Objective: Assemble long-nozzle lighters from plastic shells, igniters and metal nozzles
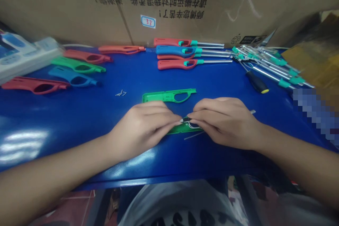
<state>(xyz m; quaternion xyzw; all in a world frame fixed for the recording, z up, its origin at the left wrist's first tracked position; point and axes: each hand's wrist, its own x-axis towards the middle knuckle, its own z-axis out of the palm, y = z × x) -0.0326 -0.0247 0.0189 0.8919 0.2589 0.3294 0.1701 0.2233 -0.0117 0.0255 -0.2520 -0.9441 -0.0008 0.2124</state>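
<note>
Both forearms are coming in from 7 and 5 o'clock, meeting at centre over the blue bench (79, 113). Left hand (143, 125) and right hand (225, 122) are pinching together, fingertips nearly touching, over a green lighter half-shell (182, 129) lying flat at 6 o'clock of centre. Each hand is gripping small parts there: thin white wires and a dark bit are showing between the fingertips; a metal tube (252, 112) is poking out past the right hand toward 3 o'clock.

Judged step: seating the wiring and tube into the lower shell. Next move is likely calling for fine pressing of the wires into their channel, then fetching the matching green half-shell (169, 96), lying just beyond at 12 o'clock.

Empty handle shells (76, 65) are resting at 10 o'clock, finished lighters (185, 52) at 12, tube assemblies (267, 61) and a screwdriver (256, 83) at 2.

Writing: the cardboard box (66, 3) behind is showing upside-down Chinese print, not readable with certainty, plus a small sticker (148, 21) marked "33".
</note>
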